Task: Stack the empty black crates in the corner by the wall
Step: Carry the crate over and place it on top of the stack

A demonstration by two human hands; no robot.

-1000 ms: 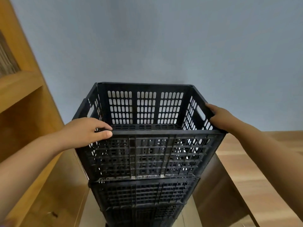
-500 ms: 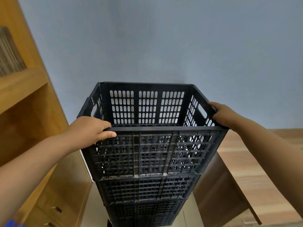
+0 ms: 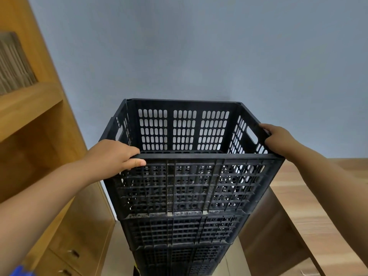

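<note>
Grey wall [image 3: 199, 46], three stacked black crates [image 3: 189, 186], two hands [image 3: 113, 156]

Both forearms bare, L hand [image 3: 115, 156] & R hand [image 3: 278, 139] ungloved (bright blue cloth [image 3: 20, 271] by L elbow, too cropped to identify).

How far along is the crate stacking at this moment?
Done: the top crate sits on two lower crates against the wall, beside the shelf unit. In hand: the left hand and right hand grip its rim. Left: letting go; no other loose crates are in view.
</note>
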